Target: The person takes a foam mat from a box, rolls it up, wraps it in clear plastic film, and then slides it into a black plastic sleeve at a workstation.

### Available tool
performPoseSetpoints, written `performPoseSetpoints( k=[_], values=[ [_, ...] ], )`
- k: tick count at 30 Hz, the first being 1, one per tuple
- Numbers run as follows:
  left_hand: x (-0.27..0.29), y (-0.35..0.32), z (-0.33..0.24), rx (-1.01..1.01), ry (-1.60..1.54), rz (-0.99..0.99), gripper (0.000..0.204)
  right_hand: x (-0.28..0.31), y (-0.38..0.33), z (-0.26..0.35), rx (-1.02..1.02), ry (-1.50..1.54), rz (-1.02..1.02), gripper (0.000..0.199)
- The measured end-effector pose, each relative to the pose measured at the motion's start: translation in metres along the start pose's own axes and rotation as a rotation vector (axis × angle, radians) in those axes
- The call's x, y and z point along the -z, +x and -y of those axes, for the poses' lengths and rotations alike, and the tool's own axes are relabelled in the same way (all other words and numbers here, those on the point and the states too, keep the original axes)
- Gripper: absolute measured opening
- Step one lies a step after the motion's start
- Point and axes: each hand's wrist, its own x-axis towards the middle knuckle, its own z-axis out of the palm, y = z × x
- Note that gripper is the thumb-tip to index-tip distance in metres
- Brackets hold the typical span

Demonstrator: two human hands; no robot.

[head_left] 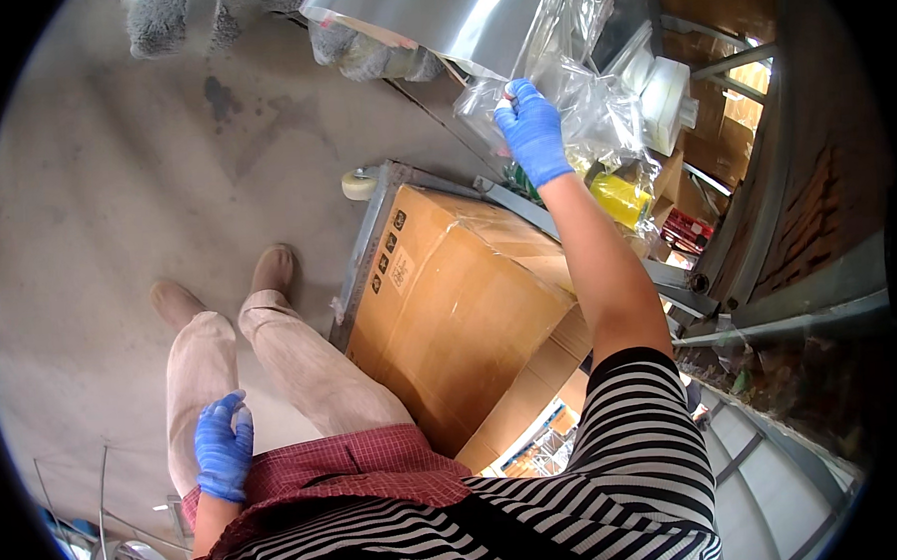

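While I watch remotely, R hand [533, 131] is raised fwd, fingers pinched on clear plastic bag [571, 94], lifting it off the pile. L hand [223, 446] hangs loosely curled, holding nothing, by the thigh. Cardboard box [459, 300] sits below R forearm on a cart [367, 239].
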Motion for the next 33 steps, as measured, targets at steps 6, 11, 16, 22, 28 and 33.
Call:
performPoseSetpoints(
  k=[6, 11, 16, 22, 28, 33],
  values=[
    [-0.004, 0.059, -0.023, -0.213, -0.017, 0.072, 0.028, 0.003, -0.006, 0.022, 0.028, 0.151, -0.052, 0.015],
    [-0.041, 0.228, -0.203, -0.74, -0.086, -0.038, 0.049, 0.003, -0.004, 0.054, 0.112, 0.181, -0.08, 0.014],
    [-0.073, 0.334, -0.354, -0.475, -0.093, 0.117, 0.043, 0.018, -0.002, 0.065, 0.308, 0.12, -0.035, 0.021],
    [-0.09, 0.366, -0.34, -0.542, 0.018, 0.065, 0.028, 0.006, -0.002, -0.002, -0.467, 0.37, 0.105, 0.044],
    [-0.082, 0.354, -0.342, -0.576, 0.16, 0.109, 0.025, -0.071, 0.028, -0.004, -0.717, -0.196, 0.134, 0.067],
    [-0.054, 0.309, -0.321, -0.806, 0.306, 0.07, 0.015, -0.097, 0.044, -0.05, -0.495, -0.624, 0.086, 0.055]
  ],
)
